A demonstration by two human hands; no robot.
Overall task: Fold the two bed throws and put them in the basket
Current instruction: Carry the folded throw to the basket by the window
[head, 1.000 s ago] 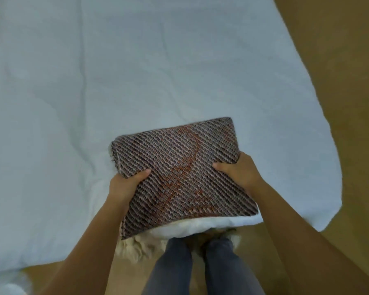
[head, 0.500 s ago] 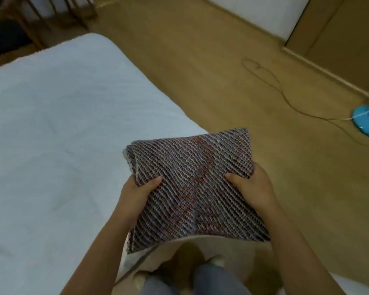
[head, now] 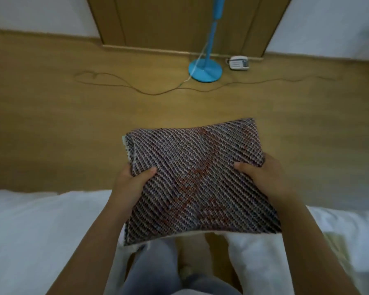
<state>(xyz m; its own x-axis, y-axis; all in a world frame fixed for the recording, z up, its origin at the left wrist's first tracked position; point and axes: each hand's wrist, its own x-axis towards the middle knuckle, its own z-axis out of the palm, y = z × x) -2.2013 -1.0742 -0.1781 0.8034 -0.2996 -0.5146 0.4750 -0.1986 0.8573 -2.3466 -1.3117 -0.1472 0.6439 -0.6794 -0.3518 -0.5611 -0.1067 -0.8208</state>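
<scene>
Gripping: left hand [head: 132, 182] and right hand [head: 266, 179], thumbs on top, clamp the folded woven throw [head: 196, 167] by its sides, held in the air above the bed [head: 41, 220] edge and floor [head: 73, 128]. Step, likely: carrying to basket (not in view). Next: locate it, lower the throw in flat.

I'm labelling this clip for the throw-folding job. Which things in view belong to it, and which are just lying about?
Part of the job:
folded throw, gripped at its sides by the left hand and right hand. No basket in view.

Just lying about:
blue stand
thin cord on the floor
small white device by the door
white bed
</scene>
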